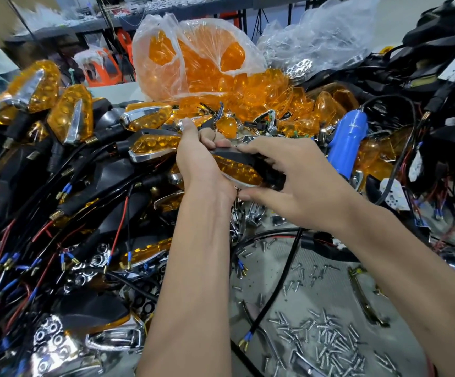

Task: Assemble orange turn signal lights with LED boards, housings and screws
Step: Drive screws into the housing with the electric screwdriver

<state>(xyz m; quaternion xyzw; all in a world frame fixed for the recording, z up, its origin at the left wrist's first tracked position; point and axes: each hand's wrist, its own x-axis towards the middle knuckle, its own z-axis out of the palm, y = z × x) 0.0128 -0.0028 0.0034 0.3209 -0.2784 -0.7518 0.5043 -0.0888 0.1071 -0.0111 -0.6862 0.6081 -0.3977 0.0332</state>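
Hands met over one turn signal light (pixel 238 170) at the centre of a crowded bench, its orange lens facing up under a black housing, as the unit was held clear of the heap. The left hand (pixel 201 159) gripped the lens end with its fingers curled round the part, and the right hand (pixel 289 172) clasped the housing end, thumb beneath and fingers over the top. The risk from here appeared to be a poor seat: if lens and housing were squeezed together out of line, a clip could crack or a wire could be pinched in the seam. A slip could also drop the part into the tangle of wires (pixel 30 248) at left, where it would be hard to tell from the finished lights (pixel 68 118) piled there. At least six finished units showed plainly in that pile, with more half buried. One blue electric screwdriver (pixel 350 142) stood just right of the hands, its cord trailing across the bench. One torn plastic bag of orange lenses (pixel 193 58) spilled behind, its contents too many to count. Loose screws (pixel 327 338) lay scattered by the dozen on the grey mat (pixel 272 262) near the right forearm, where a careless sweep of the arm could send them rolling.
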